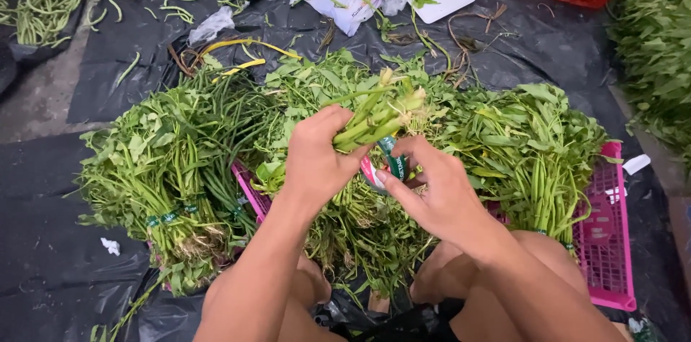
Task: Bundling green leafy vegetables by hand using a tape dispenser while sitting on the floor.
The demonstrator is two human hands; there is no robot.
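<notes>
A flat pink plastic crate (608, 241) carries heaped leafy green bundles (525, 147). Above it, the left hand (313, 158) has its fingers (345, 117) closed around a bunch of pale green stems (378, 115). The right hand (439, 191) pinches a green-and-white tape strip (392, 162) just beneath the bunch.

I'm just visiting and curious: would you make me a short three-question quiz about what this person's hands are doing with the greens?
1. True or false: the left hand grips a bunch of green stems.
2. What does the right hand pinch? A) a knife B) a green and white tape band C) a bean
3. What colour is the basket under the leafy greens on the right side?

Key: 1 true. 2 B, the band sits at the bunch's base. 3 pink.
</notes>
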